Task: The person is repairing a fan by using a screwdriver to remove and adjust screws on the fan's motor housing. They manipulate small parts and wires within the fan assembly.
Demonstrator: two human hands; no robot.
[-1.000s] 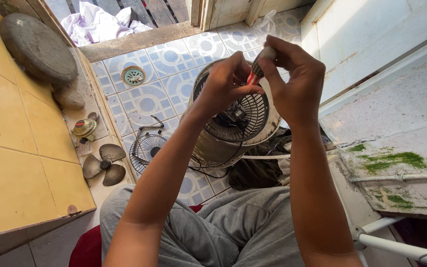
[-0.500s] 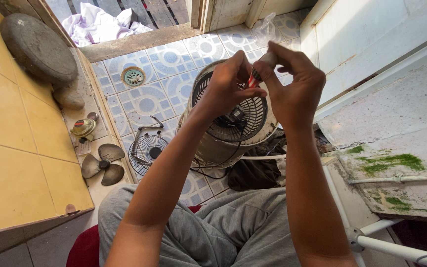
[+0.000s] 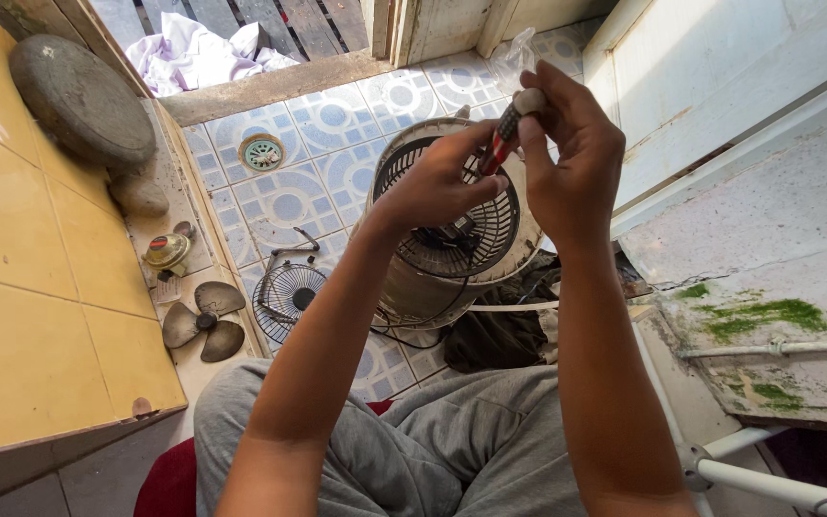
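Both my hands are raised over a round fan housing with a dark wire grille that stands on the tiled floor in front of my knees. My right hand grips a screwdriver with a red and black handle and a pale cap, held upright. My left hand pinches the lower part of the same screwdriver with thumb and fingers. The tool's tip is hidden behind my left hand.
A loose wire fan guard and a three-bladed fan propeller lie on the floor at left. A small round metal part lies near a flat round stone. A floor drain and crumpled cloth are farther off. A dark bag lies beside the fan.
Both hands stay together on the screwdriver and have shifted slightly up and right; the screwdriver's handle now shows more plainly between them.
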